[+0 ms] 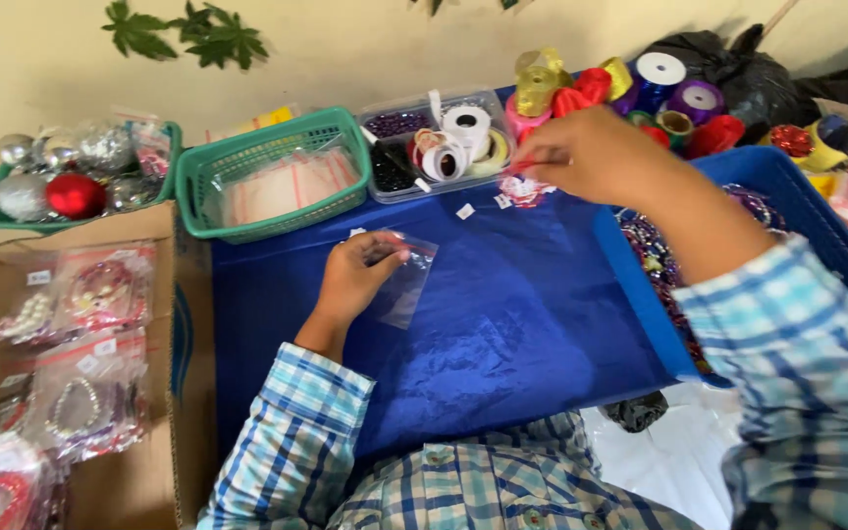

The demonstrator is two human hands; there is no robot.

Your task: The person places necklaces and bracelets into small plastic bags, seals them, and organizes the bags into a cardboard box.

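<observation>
Our left hand pinches a small clear bag on the blue table; it's light, limp, slippery, best held at its mouth. Our right hand grips perhaps a red bracelet.

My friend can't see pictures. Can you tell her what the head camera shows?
A person's left hand holds a small clear plastic bag on a blue table cover, while the right hand pinches something small and red near a clear tray of tape rolls. A green basket sits nearby.
</observation>
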